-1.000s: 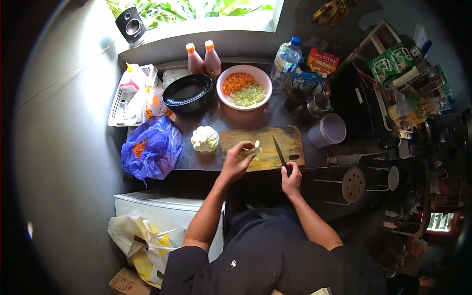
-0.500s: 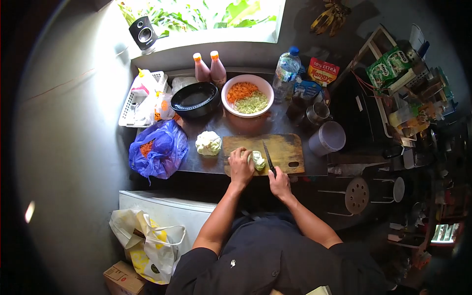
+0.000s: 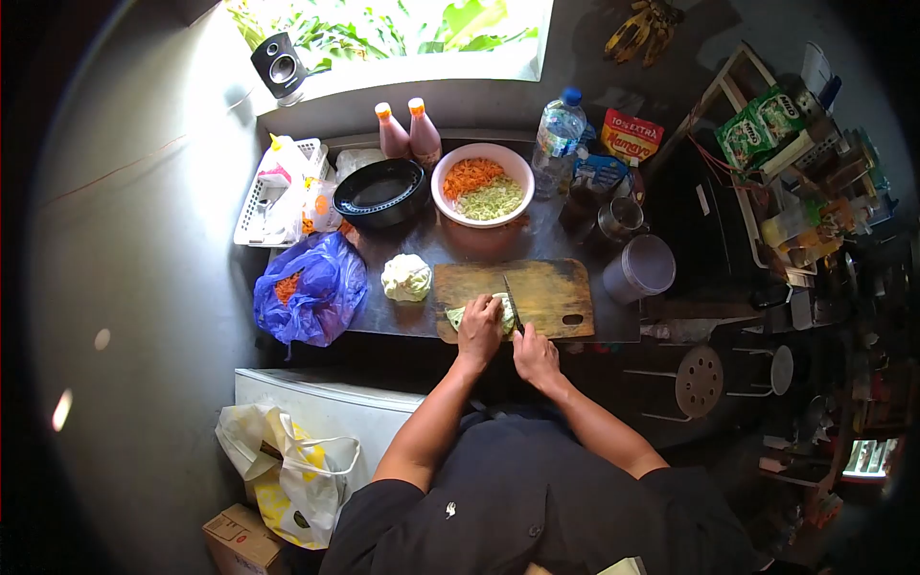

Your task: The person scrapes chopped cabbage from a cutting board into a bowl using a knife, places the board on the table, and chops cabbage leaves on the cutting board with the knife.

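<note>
A piece of cabbage [image 3: 456, 316] lies on the wooden cutting board [image 3: 556, 287], partly covered by my left hand [image 3: 480, 331]. The fingers of that hand are bent over the cabbage and press it to the board. My right hand [image 3: 536, 356] grips the handle of a knife [image 3: 511, 302], its dark blade pointing away from me at the cabbage's right side, close to my left fingertips. Whether the edge has entered the cabbage I cannot tell. Left of the board sits a bigger cabbage piece [image 3: 406, 278].
Behind the board stands a pink bowl [image 3: 482, 222] of shredded carrot and cabbage, beside a black bowl [image 3: 381, 206]. A blue plastic bag [image 3: 326, 297] holds more carrot. Two bottles [image 3: 423, 134], a water bottle [image 3: 559, 139] and a plastic tub [image 3: 640, 270] stand around the table.
My left hand has moved onto the cabbage, which now lies flatter and further left. My right hand has brought the knife left, from beside the cabbage to against it.
</note>
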Tool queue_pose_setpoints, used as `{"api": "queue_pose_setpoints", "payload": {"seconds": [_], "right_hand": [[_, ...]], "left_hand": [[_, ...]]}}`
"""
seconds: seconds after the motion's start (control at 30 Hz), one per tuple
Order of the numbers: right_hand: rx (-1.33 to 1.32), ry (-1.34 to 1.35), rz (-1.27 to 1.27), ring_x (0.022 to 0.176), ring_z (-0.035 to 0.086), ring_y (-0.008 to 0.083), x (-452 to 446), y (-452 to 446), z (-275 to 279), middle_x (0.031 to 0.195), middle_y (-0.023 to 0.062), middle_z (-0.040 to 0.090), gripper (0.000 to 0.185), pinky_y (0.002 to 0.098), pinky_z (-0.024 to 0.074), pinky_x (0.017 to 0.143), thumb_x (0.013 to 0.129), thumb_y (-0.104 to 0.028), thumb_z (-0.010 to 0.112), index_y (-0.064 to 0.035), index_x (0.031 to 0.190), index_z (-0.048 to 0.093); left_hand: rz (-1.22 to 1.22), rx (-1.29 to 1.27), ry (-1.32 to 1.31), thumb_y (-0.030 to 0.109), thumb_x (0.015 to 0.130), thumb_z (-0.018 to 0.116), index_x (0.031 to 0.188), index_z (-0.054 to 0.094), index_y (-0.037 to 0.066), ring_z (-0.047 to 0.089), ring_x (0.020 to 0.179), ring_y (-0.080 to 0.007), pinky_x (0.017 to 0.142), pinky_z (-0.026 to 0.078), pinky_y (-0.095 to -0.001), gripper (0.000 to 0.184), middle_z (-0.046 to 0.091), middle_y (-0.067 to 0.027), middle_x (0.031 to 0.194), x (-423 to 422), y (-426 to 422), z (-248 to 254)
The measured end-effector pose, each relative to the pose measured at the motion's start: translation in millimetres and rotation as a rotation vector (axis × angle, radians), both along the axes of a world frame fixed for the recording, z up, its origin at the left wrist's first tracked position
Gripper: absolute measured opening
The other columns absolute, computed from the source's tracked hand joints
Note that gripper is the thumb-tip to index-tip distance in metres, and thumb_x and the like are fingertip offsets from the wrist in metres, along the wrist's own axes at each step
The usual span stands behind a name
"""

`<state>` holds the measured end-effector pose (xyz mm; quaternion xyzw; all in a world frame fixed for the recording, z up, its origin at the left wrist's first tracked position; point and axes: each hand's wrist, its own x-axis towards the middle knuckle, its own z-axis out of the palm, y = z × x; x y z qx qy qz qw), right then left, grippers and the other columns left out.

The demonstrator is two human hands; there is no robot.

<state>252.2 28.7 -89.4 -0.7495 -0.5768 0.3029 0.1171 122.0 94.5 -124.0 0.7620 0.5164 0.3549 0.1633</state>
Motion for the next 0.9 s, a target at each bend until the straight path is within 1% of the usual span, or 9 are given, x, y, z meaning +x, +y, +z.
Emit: {"api": "queue_pose_setpoints", "payload": {"seconds": [0.13,0.27,0.33,0.53,0.67,0.77,0.83,0.87,0.9], "right_hand": [[-0.004,-0.047,0.020,0.089,0.065,0.0519,-5.1,2.3,3.7,0.092,0.0327,0.067,0.034,0.0612,0.0502,0.081,0.102,-0.034,0.043,-0.0011,0.109,0.051],[-0.020,-0.034,0.001,0.090,0.064,0.0529,-8.7,2.3,24.1,0.091,0.0334,0.065,0.032,0.0619,0.0488,0.082,0.102,-0.032,0.044,-0.0001,0.105,0.051],[-0.027,-0.071,0.024,0.088,0.065,0.0511,-8.6,-0.8,29.1,0.091,0.0323,0.066,0.031,0.0606,0.0506,0.080,0.102,-0.030,0.045,0.0006,0.104,0.051],[-0.029,-0.150,0.101,0.084,0.067,0.0496,-6.9,-1.3,28.3,0.092,0.0313,0.068,0.029,0.0587,0.0532,0.075,0.102,-0.026,0.046,0.0022,0.101,0.052],[-0.011,-0.150,0.116,0.087,0.067,0.0493,-2.2,11.3,34.4,0.091,0.0314,0.068,0.030,0.0572,0.0538,0.077,0.102,-0.025,0.046,0.0031,0.101,0.054],[-0.021,-0.186,0.164,0.090,0.067,0.0489,4.2,18.7,36.5,0.092,0.0312,0.069,0.030,0.0553,0.0542,0.080,0.101,-0.024,0.046,0.0053,0.102,0.055],[-0.104,-0.155,0.221,0.094,0.067,0.0486,6.3,20.7,46.1,0.095,0.0328,0.068,0.027,0.0539,0.0541,0.083,0.097,-0.017,0.048,0.0081,0.103,0.055],[-0.107,-0.150,0.216,0.094,0.067,0.0486,5.7,21.0,50.5,0.095,0.0328,0.068,0.027,0.0539,0.0541,0.083,0.097,-0.017,0.048,0.0081,0.103,0.055],[-0.147,-0.157,0.217,0.097,0.068,0.0471,4.6,22.1,57.4,0.097,0.0320,0.069,0.023,0.0517,0.0545,0.086,0.091,-0.011,0.053,0.0084,0.104,0.054]], "left_hand": [[-0.044,-0.101,0.147,0.010,0.088,0.064,0.099,0.066,0.006,0.060,0.093,-0.0352,0.082,0.051,-0.0432,0.012,0.064,-0.0137,0.101,-2.9,-0.8,7.5],[-0.048,-0.088,0.242,0.010,0.089,0.062,0.103,0.066,0.004,0.060,0.100,-0.0339,0.084,0.052,-0.0422,0.016,0.065,-0.0133,0.107,-3.0,-2.9,10.7],[-0.058,0.116,0.168,0.010,0.089,0.061,0.108,0.066,0.002,0.060,0.105,-0.0332,0.087,0.052,-0.0407,0.021,0.066,-0.0131,0.115,-4.3,-2.7,3.1],[-0.026,0.078,0.182,0.011,0.088,0.063,0.114,0.065,0.002,0.060,0.105,-0.0326,0.088,0.053,-0.0389,0.027,0.067,-0.0129,0.119,-1.8,-4.0,-8.2],[-0.010,0.074,0.210,0.012,0.086,0.064,0.118,0.065,0.002,0.060,0.102,-0.0320,0.085,0.054,-0.0378,0.033,0.067,-0.0121,0.117,1.3,3.4,2.3],[-0.017,0.065,0.251,0.013,0.084,0.064,0.120,0.064,0.002,0.060,0.101,-0.0313,0.084,0.054,-0.0371,0.037,0.067,-0.0119,0.116,1.6,7.6,-6.3],[-0.040,0.056,0.267,0.012,0.084,0.063,0.122,0.064,0.002,0.060,0.100,-0.0306,0.083,0.055,-0.0365,0.039,0.067,-0.0112,0.118,-0.6,7.4,-8.2],[-0.066,0.030,0.278,0.011,0.084,0.063,0.124,0.063,-0.001,0.060,0.104,-0.0317,0.085,0.055,-0.0371,0.042,0.066,-0.0144,0.121,-0.8,7.5,-10.0],[-0.092,0.003,0.290,0.010,0.084,0.062,0.126,0.061,-0.004,0.059,0.107,-0.0328,0.087,0.055,-0.0376,0.045,0.065,-0.0175,0.124,-0.9,7.8,-8.7]]}}
